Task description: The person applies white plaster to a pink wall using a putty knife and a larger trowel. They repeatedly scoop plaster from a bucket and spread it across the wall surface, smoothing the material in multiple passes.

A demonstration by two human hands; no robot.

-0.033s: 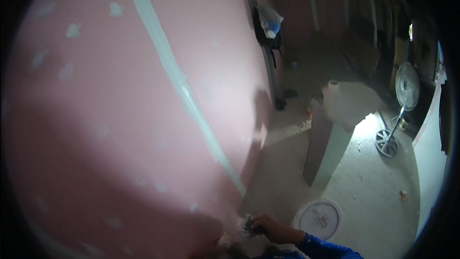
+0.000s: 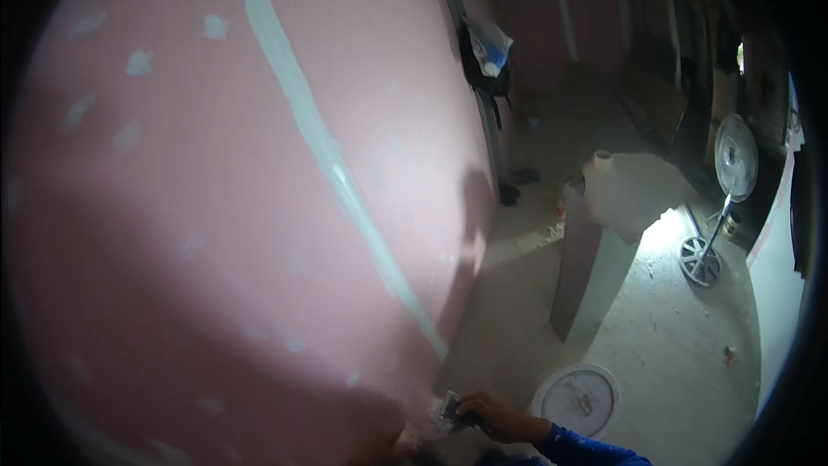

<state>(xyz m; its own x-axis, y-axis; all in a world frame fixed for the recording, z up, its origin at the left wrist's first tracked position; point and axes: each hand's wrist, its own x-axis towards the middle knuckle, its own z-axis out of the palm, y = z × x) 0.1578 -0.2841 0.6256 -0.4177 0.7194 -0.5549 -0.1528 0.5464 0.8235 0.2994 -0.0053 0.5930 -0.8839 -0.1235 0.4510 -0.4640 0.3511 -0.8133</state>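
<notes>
- Your right hand (image 2: 493,418) is closed around a dark hand tool (image 2: 449,412), low in the view, with the blue sleeve (image 2: 586,449) running from your wrist toward the lower edge.
- The tool lies in your fingers' grip and sticks out to the left of them, on the side toward the wall; its outer part looks smeared with something pale, but blur hides its exact shape.
- You have that outer end just beside the pink wall (image 2: 259,233); whether it touches the surface, you cannot tell from here.
- Your left hand cannot be made out surely in the dark blur at the lower edge, so its state cannot be told.
- Up from the tool, a pale strip (image 2: 332,164) slants across the wall, with light patches (image 2: 215,27) scattered on its left.
- Just beyond your right wrist, on the floor (image 2: 673,336), stands a round, white-rimmed bucket (image 2: 615,401); you cannot tell whether its greyish middle is a lid or contents.
- Farther ahead of you is a raised worktop (image 2: 642,194) bearing a small pale cylinder (image 2: 603,160), and to its right a standing fan (image 2: 736,158).
</notes>
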